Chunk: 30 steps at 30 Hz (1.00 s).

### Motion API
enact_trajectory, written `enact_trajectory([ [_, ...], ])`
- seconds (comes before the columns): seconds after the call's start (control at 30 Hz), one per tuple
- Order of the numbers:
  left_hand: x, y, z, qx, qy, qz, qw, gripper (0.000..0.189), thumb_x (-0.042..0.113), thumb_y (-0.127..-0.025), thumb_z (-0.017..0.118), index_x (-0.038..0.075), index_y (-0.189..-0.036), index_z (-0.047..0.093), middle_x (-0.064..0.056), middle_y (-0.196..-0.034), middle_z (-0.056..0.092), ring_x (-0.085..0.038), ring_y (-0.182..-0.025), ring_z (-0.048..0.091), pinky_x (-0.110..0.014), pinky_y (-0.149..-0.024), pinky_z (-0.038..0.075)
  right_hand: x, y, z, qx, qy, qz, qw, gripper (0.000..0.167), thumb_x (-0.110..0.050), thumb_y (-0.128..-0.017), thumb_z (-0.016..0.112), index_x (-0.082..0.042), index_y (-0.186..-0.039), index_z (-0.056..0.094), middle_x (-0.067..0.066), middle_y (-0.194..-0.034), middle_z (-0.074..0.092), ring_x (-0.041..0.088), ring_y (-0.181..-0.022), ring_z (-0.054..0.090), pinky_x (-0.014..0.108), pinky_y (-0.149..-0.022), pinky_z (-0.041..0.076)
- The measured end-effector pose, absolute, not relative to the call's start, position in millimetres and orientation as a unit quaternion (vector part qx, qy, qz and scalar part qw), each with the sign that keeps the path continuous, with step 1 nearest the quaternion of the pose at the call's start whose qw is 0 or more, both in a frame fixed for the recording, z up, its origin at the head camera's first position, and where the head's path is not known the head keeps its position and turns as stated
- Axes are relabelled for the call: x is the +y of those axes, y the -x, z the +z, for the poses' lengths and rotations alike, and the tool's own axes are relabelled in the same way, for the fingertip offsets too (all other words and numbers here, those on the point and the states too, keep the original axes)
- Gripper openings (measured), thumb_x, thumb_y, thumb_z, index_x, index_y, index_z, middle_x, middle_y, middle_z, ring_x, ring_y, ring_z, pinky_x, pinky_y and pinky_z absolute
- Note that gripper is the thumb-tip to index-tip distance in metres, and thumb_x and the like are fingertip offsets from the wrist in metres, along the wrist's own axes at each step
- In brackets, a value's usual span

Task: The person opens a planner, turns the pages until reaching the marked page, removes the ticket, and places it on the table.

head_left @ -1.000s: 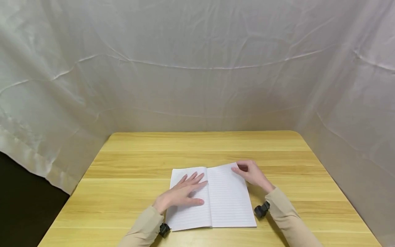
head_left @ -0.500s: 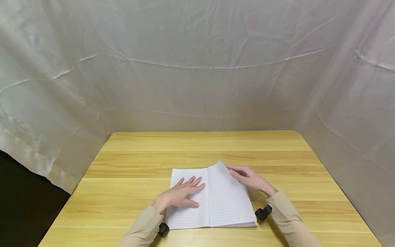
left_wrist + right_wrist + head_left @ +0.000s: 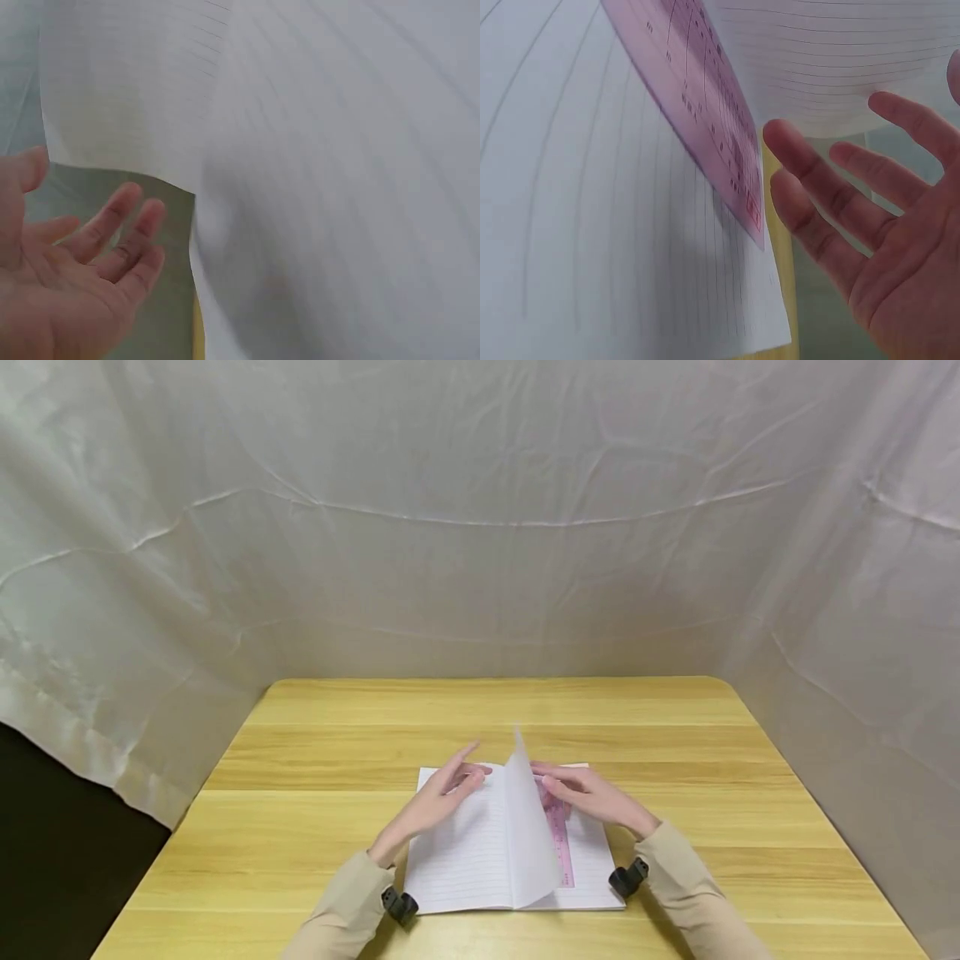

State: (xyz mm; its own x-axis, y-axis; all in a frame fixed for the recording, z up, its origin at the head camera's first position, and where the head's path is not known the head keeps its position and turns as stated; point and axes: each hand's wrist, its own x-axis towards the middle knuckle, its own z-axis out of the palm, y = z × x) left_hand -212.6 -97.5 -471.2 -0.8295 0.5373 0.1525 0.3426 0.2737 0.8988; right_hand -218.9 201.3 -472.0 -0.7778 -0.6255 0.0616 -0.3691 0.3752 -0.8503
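A lined notebook [image 3: 457, 872] lies spread on the table, with one sheet [image 3: 531, 839] standing nearly upright along its middle fold. Behind that sheet, on the right-hand page, is a pink see-through ruler [image 3: 560, 852] with dark markings, partly hidden by the sheet and fingers. My right hand [image 3: 596, 795] is at the raised sheet's right side, above the ruler; in the right wrist view its fingers [image 3: 829, 191] extend loosely, one tip against the sheet. Raised over the left page, my left hand [image 3: 433, 802] holds nothing, its fingers apart and slightly bent.
The notebook sits near the front of a wood-grain table [image 3: 300, 827]. Pale cloth [image 3: 480, 568] hangs behind the table and along both sides. Small black cameras [image 3: 628, 878] are worn at both wrists.
The right-hand sheet has swung up from nearly flat to upright, uncovering the pink ruler. My left hand has lifted off the left page; my right hand has moved slightly left.
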Motion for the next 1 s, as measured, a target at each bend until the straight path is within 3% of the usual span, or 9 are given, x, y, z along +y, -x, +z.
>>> enact_trajectory([
  [0.07,-93,214,-465,0.782,-0.272,0.555,0.085,0.061,0.020,-0.109,0.045,0.004,-0.160,0.017,-0.029,-0.136,0.059,-0.045,-0.122,0.061,-0.054,-0.109,0.048,198,217,-470,0.827,0.302,-0.456,0.134,0.045,-0.027,-0.108,0.046,-0.009,-0.149,0.049,0.021,-0.153,0.049,0.037,-0.107,0.068,0.049,-0.084,0.060],
  [0.13,-88,216,-458,0.777,-0.258,0.568,0.077,0.060,0.021,-0.109,0.045,0.009,-0.161,0.019,-0.027,-0.132,0.061,-0.045,-0.114,0.064,-0.055,-0.104,0.051,194,216,-468,0.831,0.303,-0.446,0.136,0.044,-0.029,-0.108,0.045,-0.011,-0.149,0.050,0.019,-0.157,0.043,0.042,-0.128,0.059,0.058,-0.101,0.052],
  [0.27,-81,217,-445,0.789,-0.225,0.571,0.043,0.059,0.023,-0.106,0.051,0.017,-0.160,0.026,-0.022,-0.116,0.065,-0.038,-0.093,0.068,-0.051,-0.088,0.058,187,216,-468,0.829,0.321,-0.438,0.137,0.043,-0.028,-0.108,0.045,-0.012,-0.148,0.051,0.020,-0.160,0.038,0.046,-0.145,0.038,0.065,-0.114,0.037],
  [0.37,-78,217,-440,0.806,-0.203,0.556,0.013,0.060,0.024,-0.102,0.059,0.019,-0.156,0.035,-0.016,-0.104,0.065,-0.023,-0.081,0.066,-0.035,-0.079,0.059,183,216,-469,0.825,0.332,-0.437,0.137,0.042,-0.027,-0.108,0.045,-0.011,-0.147,0.052,0.020,-0.159,0.038,0.046,-0.145,0.039,0.063,-0.113,0.038],
  [0.47,-78,218,-440,0.820,-0.194,0.538,-0.013,0.054,0.019,-0.098,0.065,0.014,-0.149,0.047,-0.014,-0.098,0.065,-0.013,-0.078,0.064,-0.022,-0.074,0.055,183,216,-470,0.824,0.335,-0.437,0.133,0.042,-0.026,-0.108,0.046,-0.010,-0.146,0.053,0.020,-0.159,0.039,0.046,-0.144,0.040,0.062,-0.113,0.039],
  [0.6,-83,218,-443,0.828,-0.194,0.525,-0.025,0.041,0.006,-0.095,0.064,0.004,-0.136,0.059,-0.016,-0.094,0.065,-0.014,-0.076,0.065,-0.020,-0.070,0.054,185,217,-472,0.831,0.317,-0.440,0.124,0.043,-0.026,-0.108,0.047,-0.008,-0.146,0.052,0.021,-0.157,0.041,0.046,-0.141,0.044,0.063,-0.110,0.042],
  [0.77,-89,218,-447,0.843,-0.170,0.509,-0.009,0.032,0.002,-0.094,0.061,0.001,-0.126,0.067,-0.017,-0.096,0.067,-0.014,-0.076,0.063,-0.018,-0.066,0.051,194,222,-484,0.848,0.282,-0.437,0.105,0.045,-0.024,-0.106,0.050,-0.002,-0.145,0.051,0.026,-0.148,0.051,0.033,-0.112,0.068,0.039,-0.094,0.058],
  [0.83,-93,218,-450,0.850,-0.163,0.501,-0.007,0.028,0.002,-0.095,0.060,0.000,-0.121,0.069,-0.018,-0.101,0.070,-0.015,-0.077,0.064,-0.018,-0.066,0.052,198,226,-489,0.858,0.265,-0.430,0.091,0.046,-0.025,-0.106,0.052,0.000,-0.144,0.051,0.027,-0.143,0.056,0.024,-0.098,0.069,0.028,-0.082,0.058],
  [1.0,-103,219,-459,0.866,-0.144,0.478,-0.003,0.020,0.005,-0.095,0.064,0.001,-0.112,0.073,-0.016,-0.107,0.074,-0.015,-0.080,0.064,-0.019,-0.066,0.052,206,230,-499,0.883,0.223,-0.410,0.042,0.045,-0.025,-0.101,0.060,0.001,-0.138,0.057,0.024,-0.129,0.063,0.017,-0.094,0.064,0.024,-0.079,0.054],
])
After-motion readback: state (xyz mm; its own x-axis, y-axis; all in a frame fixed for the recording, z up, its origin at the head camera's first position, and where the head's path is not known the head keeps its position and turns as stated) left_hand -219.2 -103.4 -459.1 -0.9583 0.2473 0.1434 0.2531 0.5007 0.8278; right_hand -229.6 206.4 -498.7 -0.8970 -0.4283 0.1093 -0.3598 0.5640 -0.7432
